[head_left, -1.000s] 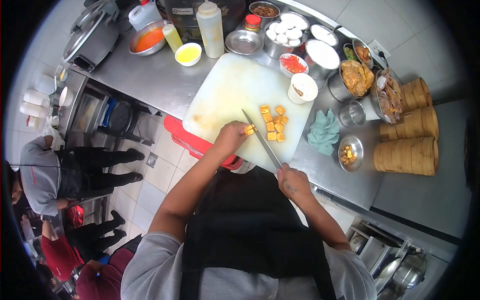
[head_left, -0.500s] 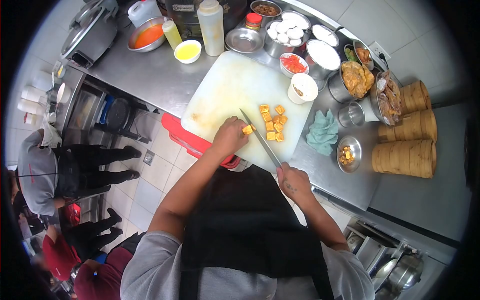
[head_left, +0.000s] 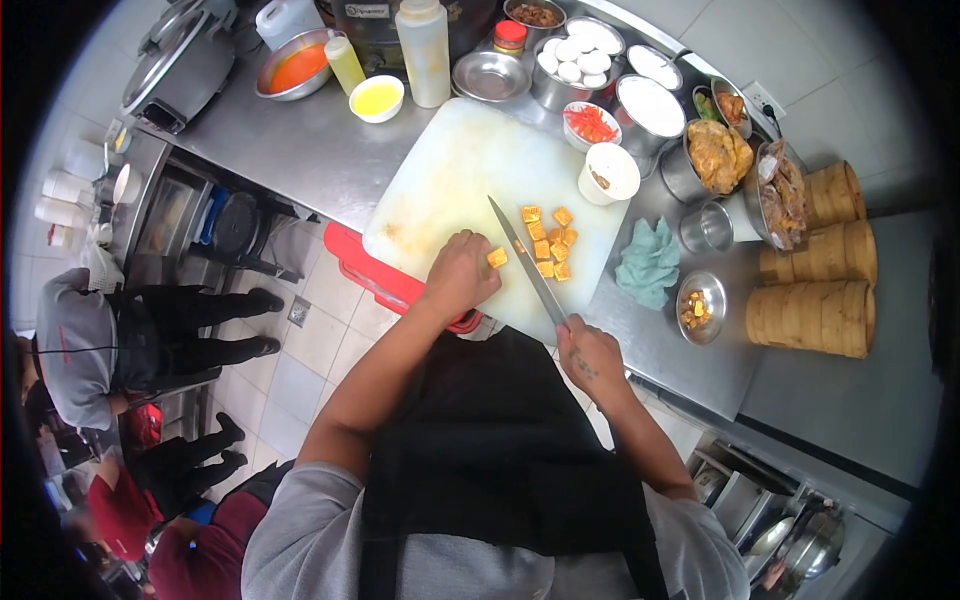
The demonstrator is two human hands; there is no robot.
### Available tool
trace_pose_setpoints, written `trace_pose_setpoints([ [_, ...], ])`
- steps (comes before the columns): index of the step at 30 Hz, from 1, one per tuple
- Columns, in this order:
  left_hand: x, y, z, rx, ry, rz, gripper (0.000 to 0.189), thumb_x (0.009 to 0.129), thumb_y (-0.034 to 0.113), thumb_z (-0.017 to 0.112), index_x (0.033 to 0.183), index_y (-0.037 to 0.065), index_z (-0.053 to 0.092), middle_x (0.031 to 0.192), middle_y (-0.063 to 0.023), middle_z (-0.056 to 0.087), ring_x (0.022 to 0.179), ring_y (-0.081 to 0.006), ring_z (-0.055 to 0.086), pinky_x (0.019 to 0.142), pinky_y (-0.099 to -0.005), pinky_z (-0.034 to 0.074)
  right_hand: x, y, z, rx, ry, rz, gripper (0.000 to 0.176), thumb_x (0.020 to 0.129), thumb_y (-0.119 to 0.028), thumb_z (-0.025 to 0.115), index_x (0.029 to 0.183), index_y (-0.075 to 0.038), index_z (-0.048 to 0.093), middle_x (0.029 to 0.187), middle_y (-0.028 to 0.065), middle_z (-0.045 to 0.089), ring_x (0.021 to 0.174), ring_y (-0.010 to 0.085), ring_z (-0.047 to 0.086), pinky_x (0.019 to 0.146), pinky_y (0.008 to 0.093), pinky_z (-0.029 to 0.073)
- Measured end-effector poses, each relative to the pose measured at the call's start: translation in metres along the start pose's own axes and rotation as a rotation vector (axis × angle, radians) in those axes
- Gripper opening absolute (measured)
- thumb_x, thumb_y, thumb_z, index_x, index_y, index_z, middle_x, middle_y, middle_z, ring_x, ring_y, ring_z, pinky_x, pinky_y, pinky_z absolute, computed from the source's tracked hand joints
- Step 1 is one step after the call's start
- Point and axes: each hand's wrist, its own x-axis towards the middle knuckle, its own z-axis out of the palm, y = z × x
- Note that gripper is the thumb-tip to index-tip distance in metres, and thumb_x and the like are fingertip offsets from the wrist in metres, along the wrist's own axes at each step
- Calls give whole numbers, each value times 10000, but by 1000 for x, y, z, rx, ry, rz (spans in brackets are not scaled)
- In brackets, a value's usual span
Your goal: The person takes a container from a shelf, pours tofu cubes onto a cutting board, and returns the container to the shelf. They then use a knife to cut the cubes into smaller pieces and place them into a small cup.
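On the white cutting board (head_left: pixel 430 180), my left hand (head_left: pixel 464 273) has its fingers curled around a small orange-yellow block (head_left: pixel 497 258) of food, perhaps tofu. My right hand (head_left: pixel 588 355) grips the handle of a knife (head_left: pixel 545 285), its blade slanting up and left across the board. A gap separates the blade from the block at my left fingertips. Just right of the knife lies a loose cluster of browned orange cubes (head_left: pixel 540 232). One small bit (head_left: pixel 519 246) touches or lies against the blade.
Behind the board stand a squeeze bottle (head_left: pixel 424 60), a bowl of yellow liquid (head_left: pixel 377 99) and a pot of eggs (head_left: pixel 573 65). To the right are a paper cup (head_left: pixel 608 174), a green cloth (head_left: pixel 648 263), a metal bowl (head_left: pixel 700 307) and bamboo steamers (head_left: pixel 812 318). Other people work at left.
The knife and my right hand have shifted slightly right, widening the gap from the block. A small bit now shows beside the blade. My left hand stays nearly in place.
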Motion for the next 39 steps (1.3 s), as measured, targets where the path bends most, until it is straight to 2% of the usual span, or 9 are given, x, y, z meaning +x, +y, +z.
trace_pose_setpoints([
  [3,0,-2,2,22,24,71,310,719,116,752,983,13,625,954,-173,593,949,-369,602,833,-432,511,10,-12,2,38,42,-30,225,1001,-214,541,899,-16,576,714,230,668,670,432,667,663,537,520],
  [8,4,-2,5,13,33,120,243,715,97,743,920,25,633,914,-163,582,903,-360,592,789,-442,498,32,-29,12,23,41,-66,220,994,-207,550,899,-11,579,716,230,668,674,432,675,660,534,531],
  [11,4,-3,4,12,-9,82,258,708,121,734,920,0,650,906,-167,592,931,-355,593,834,-452,503,36,-33,15,-14,41,-90,225,1015,-221,520,927,-20,568,704,229,664,662,436,662,654,539,522],
  [20,3,-7,7,-14,29,115,220,718,114,717,903,7,668,891,-164,599,928,-356,595,840,-449,507,39,-38,10,-56,-3,-95,215,1012,-199,519,919,-11,566,684,230,661,655,432,670,638,525,532],
  [22,4,-7,7,-29,29,117,214,719,115,714,901,11,668,891,-163,599,928,-356,595,843,-449,507,40,-39,9,-63,8,-108,210,992,-159,538,853,-4,569,686,229,656,633,406,682,611,508,545],
  [26,4,-9,8,-50,0,113,196,723,111,709,894,23,669,894,-159,601,928,-353,593,850,-445,506,58,-40,21,-23,60,-177,202,989,-153,536,858,-2,564,694,226,656,659,407,686,620,515,539],
  [33,3,-10,12,-77,39,71,182,722,105,719,878,26,668,899,-154,601,929,-352,587,853,-445,501,60,-46,7,-56,-22,-132,198,987,-152,531,874,7,565,714,228,660,683,417,686,630,524,534],
  [35,2,-11,14,-87,104,99,206,705,65,739,892,18,669,879,-154,600,905,-352,582,815,-445,494,61,-45,12,-56,-71,-102,200,988,-151,526,877,10,565,719,230,661,689,420,685,635,526,533],
  [39,5,-9,10,-135,45,89,201,702,68,745,882,19,671,878,-148,602,900,-348,582,814,-443,494,84,-46,33,-25,9,-144,194,986,-157,520,898,9,565,721,247,658,697,433,682,659,539,534],
])
